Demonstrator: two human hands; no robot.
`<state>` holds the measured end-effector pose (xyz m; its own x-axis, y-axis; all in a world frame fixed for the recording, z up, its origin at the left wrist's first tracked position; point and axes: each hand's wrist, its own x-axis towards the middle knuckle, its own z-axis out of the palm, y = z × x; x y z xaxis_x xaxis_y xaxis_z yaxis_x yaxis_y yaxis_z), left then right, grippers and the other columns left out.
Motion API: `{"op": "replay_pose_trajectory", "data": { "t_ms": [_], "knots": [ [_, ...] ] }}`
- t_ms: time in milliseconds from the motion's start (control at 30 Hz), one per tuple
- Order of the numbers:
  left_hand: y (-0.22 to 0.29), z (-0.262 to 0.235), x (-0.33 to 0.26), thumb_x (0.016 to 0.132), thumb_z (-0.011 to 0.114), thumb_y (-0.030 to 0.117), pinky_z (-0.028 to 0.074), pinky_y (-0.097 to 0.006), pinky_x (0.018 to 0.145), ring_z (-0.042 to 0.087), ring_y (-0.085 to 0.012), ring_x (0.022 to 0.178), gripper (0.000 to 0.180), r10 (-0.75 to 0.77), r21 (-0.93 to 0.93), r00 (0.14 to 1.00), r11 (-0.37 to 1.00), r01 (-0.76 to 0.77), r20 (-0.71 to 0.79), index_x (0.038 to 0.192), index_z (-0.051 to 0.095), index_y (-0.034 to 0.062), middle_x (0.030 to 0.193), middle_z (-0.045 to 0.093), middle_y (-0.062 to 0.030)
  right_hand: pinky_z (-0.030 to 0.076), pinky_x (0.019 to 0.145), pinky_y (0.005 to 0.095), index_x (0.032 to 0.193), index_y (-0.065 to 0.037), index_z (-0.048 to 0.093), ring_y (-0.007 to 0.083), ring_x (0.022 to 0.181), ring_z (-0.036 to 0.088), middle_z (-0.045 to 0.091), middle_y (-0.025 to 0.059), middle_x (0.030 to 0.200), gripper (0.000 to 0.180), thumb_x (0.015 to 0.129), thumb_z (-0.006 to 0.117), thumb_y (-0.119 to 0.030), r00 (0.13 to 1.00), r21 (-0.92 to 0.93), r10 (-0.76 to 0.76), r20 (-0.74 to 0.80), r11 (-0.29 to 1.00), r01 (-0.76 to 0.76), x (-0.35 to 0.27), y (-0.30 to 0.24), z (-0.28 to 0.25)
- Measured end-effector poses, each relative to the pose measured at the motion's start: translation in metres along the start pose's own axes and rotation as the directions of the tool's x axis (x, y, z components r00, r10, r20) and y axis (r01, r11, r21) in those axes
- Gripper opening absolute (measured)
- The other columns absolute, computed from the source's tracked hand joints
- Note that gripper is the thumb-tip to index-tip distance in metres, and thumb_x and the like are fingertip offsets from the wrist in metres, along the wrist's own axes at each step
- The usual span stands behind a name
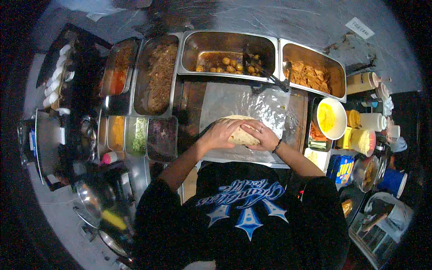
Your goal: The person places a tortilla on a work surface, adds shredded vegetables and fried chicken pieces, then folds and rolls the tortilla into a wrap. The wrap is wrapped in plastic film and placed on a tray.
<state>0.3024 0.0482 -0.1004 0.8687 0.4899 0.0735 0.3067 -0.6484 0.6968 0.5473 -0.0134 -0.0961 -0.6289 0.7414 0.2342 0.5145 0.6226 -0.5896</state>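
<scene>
Both of my hands are wrapped round a folded flour tortilla [243,136], pale with light brown spots. My left hand [220,134] curls over its left side, and my right hand [266,136], with a ring and a dark bracelet at the wrist, presses on its right side. The fingertips meet near its top. What is inside the tortilla cannot be seen. Beneath it lies a shiny, translucent wrapping sheet [225,101] spread on the work surface in front of me.
Along the far side stand steel pans: minced meat [157,74], small round potatoes [230,67] with a dark-handled utensil, and sauced meat pieces [310,77]. Shredded greens [139,135] sit at left. A white bowl of yellow food [327,118] and squeeze bottles [372,121] are at right.
</scene>
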Motion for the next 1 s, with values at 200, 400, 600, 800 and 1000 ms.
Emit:
{"op": "replay_pose_trajectory", "data": {
  "t_ms": [200,400,600,800,1000],
  "knots": [
    [0.004,-0.003,-0.007,0.064,0.083,0.033,0.026,-0.048,0.112,0.039,-0.0355,0.132,0.089,-0.025,0.05,0.978,0.998,0.036,-0.206,0.136,0.04,0.0032,0.14,0.045,-0.0148,0.04,0.105,0.0467,0.141,-0.012,0.044,0.037,0.126,0.046,0.045,0.0162,0.139,0.081,0.071,0.08,-0.028,1.0,0.025,0.026,0.007,0.999,-0.026,0.0,0.002,0.002],
    [0.013,0.065,-0.035,0.077,0.078,0.037,0.031,-0.045,0.108,0.04,-0.0382,0.129,0.081,-0.696,-0.641,0.405,0.712,0.285,-0.593,0.136,0.038,-0.0017,0.137,0.042,-0.0236,0.041,0.105,0.0466,0.141,-0.012,0.044,0.0382,0.127,0.045,0.044,0.017,0.141,0.082,0.068,0.08,-0.027,1.0,0.044,0.028,0.013,0.999,-0.029,0.0,0.0,0.003],
    [0.03,0.075,-0.018,0.075,0.082,0.034,0.042,-0.04,0.098,0.049,-0.0312,0.117,0.089,-0.769,-0.737,0.391,0.621,0.267,-0.506,0.14,0.034,-0.0022,0.128,0.046,-0.0213,0.041,0.105,0.0464,0.141,-0.012,0.043,0.0386,0.127,0.045,0.044,0.0173,0.141,0.083,0.068,0.08,-0.027,0.999,0.038,0.022,0.025,0.999,-0.023,0.0,0.001,0.002],
    [0.026,0.053,-0.017,0.064,0.088,0.032,0.044,-0.041,0.097,0.049,-0.0335,0.115,0.097,-0.585,-0.491,0.607,0.803,0.338,-0.538,0.14,0.037,0.0016,0.121,0.047,-0.0182,0.04,0.105,0.0467,0.14,-0.012,0.044,0.0384,0.126,0.045,0.045,0.0172,0.139,0.08,0.07,0.079,-0.027,1.0,0.038,0.025,0.015,0.999,-0.025,-0.002,0.0,0.002],
    [0.014,0.03,-0.022,0.051,0.092,0.033,0.039,-0.043,0.106,0.043,-0.0365,0.127,0.106,-0.288,-0.303,0.892,0.935,0.184,-0.347,0.14,0.041,0.0069,0.138,0.04,-0.0177,0.037,0.108,0.0491,0.14,-0.012,0.045,0.0385,0.126,0.046,0.045,0.0174,0.139,0.077,0.071,0.078,-0.026,0.999,0.067,0.024,0.033,0.997,-0.026,-0.002,0.001,0.001]
  ]
}}
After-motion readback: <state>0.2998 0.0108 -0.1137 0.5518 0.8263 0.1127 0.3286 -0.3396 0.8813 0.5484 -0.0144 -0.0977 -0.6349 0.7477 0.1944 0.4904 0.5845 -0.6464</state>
